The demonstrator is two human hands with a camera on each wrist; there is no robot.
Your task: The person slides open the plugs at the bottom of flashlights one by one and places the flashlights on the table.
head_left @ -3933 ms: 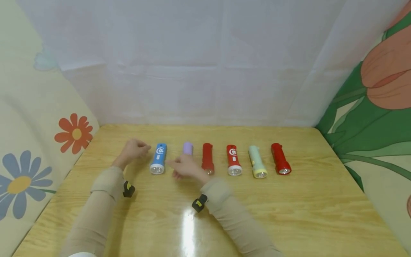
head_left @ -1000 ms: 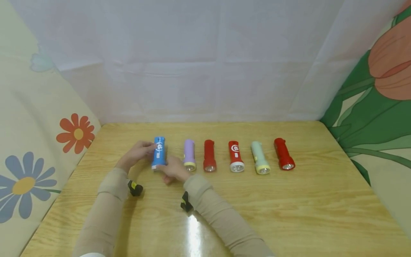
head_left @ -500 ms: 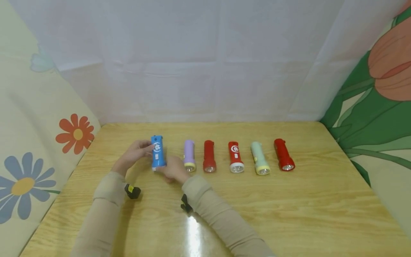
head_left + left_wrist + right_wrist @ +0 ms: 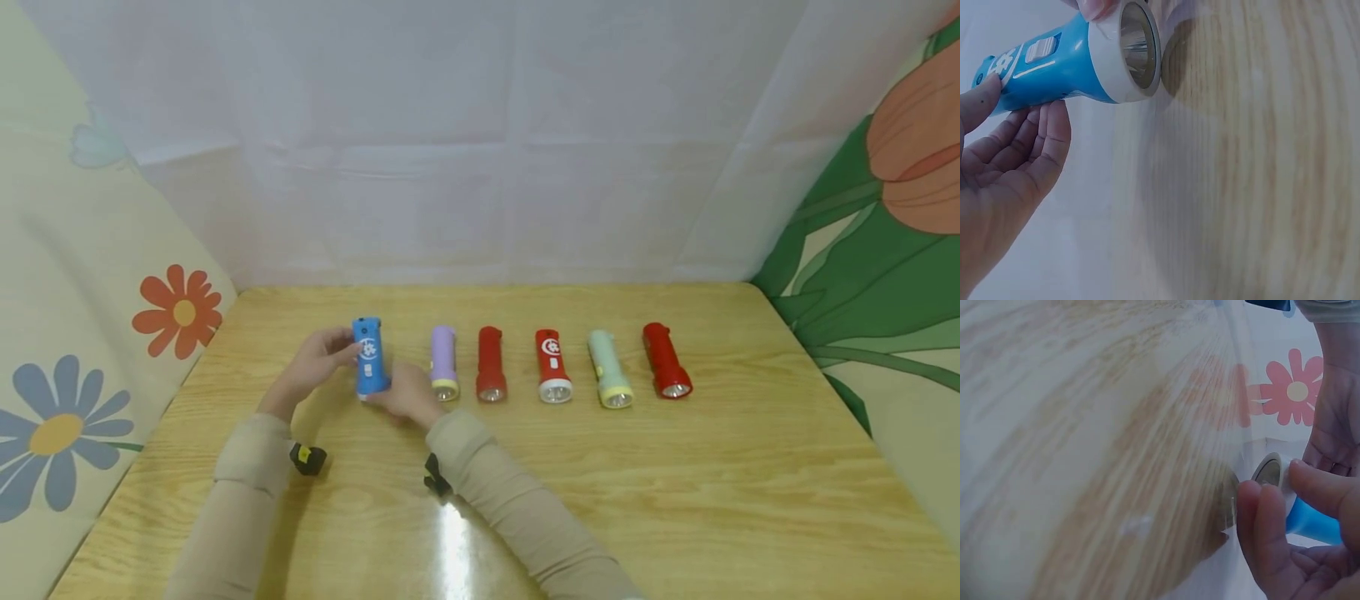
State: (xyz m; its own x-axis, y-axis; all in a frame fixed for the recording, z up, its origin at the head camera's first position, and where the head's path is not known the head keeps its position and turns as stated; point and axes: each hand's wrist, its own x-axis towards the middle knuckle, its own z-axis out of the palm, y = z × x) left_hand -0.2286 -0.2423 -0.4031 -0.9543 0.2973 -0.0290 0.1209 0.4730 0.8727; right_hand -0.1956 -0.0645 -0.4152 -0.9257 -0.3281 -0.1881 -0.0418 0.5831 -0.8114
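Observation:
Both hands are on a blue flashlight with a white head, at the left end of a row. My left hand holds its body from the left, thumb on the upper side by the white emblem and fingers underneath. In the left wrist view the flashlight tilts, tail raised and lens rim right at the tabletop; its white slide switch faces up. My right hand pinches the head end. The right wrist view shows the right thumb and fingers around the white rim.
Rightward in the row lie a purple flashlight, a plain red flashlight, a red flashlight with a white head, a mint flashlight and another red flashlight. All rest on the wooden table, before a white cloth.
Earlier, both hands were apart from the blue flashlight, the right over the purple one. They have since taken hold of it and raised its tail. Over the last half second it barely moves.

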